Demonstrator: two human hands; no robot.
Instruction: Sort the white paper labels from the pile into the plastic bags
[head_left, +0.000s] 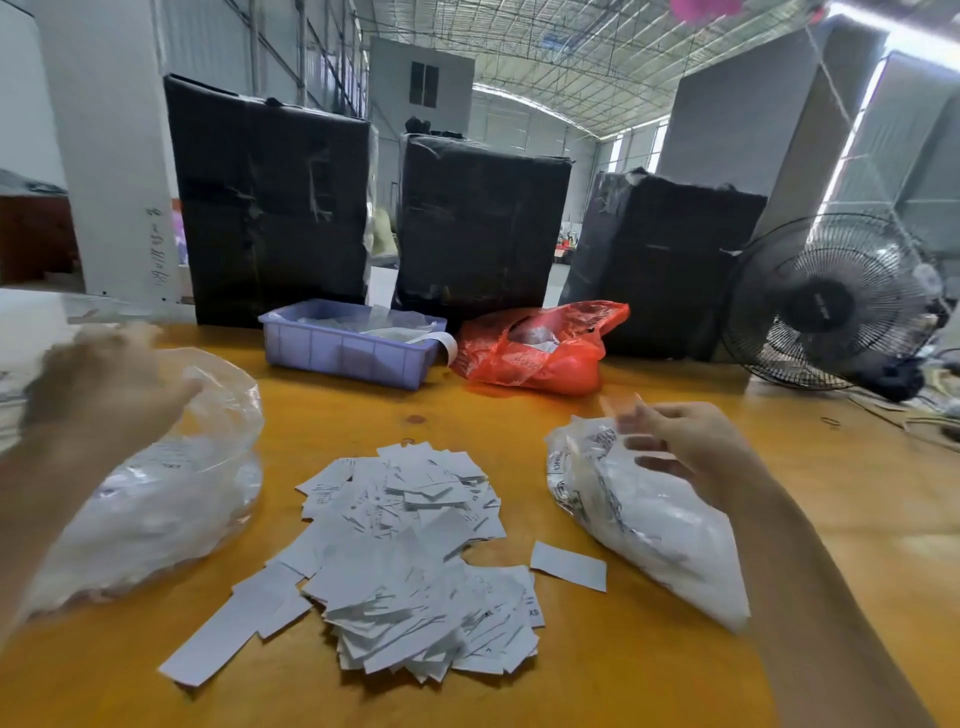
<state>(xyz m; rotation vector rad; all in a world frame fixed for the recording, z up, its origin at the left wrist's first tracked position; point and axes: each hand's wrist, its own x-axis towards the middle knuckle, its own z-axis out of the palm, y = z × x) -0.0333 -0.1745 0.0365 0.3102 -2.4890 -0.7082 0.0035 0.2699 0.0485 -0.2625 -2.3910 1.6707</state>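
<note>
- Lying nearest on the orange wooden table (649, 415) is one loose pile of white paper labels (410, 561), too many to count, some printed with size letters; one single label (569, 565) sits just beside the pile's right edge, apart from it.
- Two clear plastic bags flank the pile: the left clear bag (171, 499) and the right clear bag (649, 530), both already holding white labels.
- The left hand (98, 384) is blurred at the mouth of the left clear bag; whether it grips the plastic I cannot tell.
- The right hand (701, 447) rests on the top of the right clear bag, fingers loosely spread; a pale blurred scrap shows at its fingertips (631, 410), but a pinch cannot be made out.
- Farther back stand one lilac plastic tray (343, 353) with white strips inside and, just to its right, one red plastic bag (540, 353).
- Behind them rise three black wrapped bales (483, 223), side by side.
- One black electric fan (826, 301) stands at the far right.
</note>
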